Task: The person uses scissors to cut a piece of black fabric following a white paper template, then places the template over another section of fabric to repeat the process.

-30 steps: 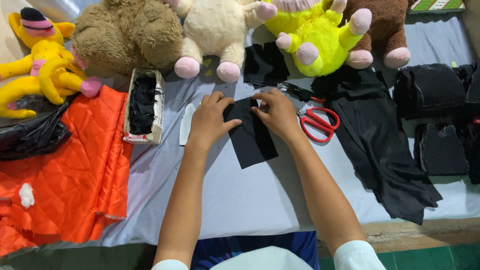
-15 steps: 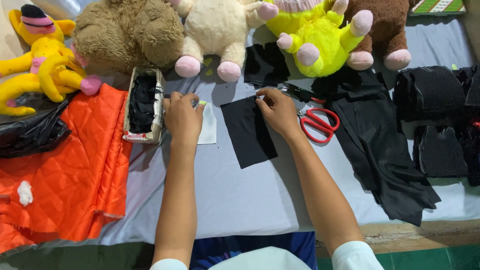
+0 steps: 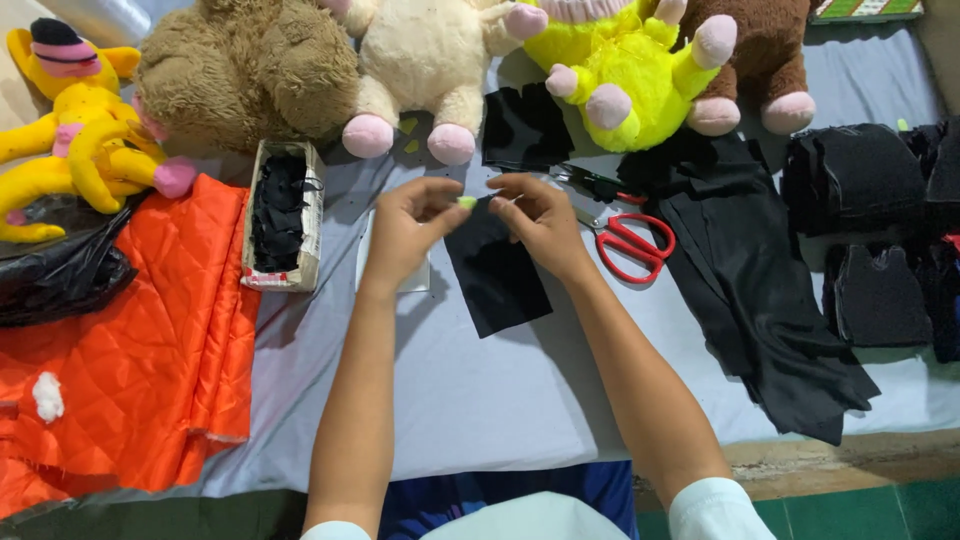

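Head view: one camera, looking down at the desk [image 3: 520, 400].
Risk: the tiny yellow-green piece [image 3: 466, 202] could slip from so light a pinch and drop onto the black fabric rectangle [image 3: 497, 268].
Left hand [image 3: 410, 232]: fingertips pinched narrow on that piece.
Right hand [image 3: 540, 220]: fingers curled close, touching the fabric's top edge.
Fabric: flat, matte black, lying beside the red scissors [image 3: 632, 245].
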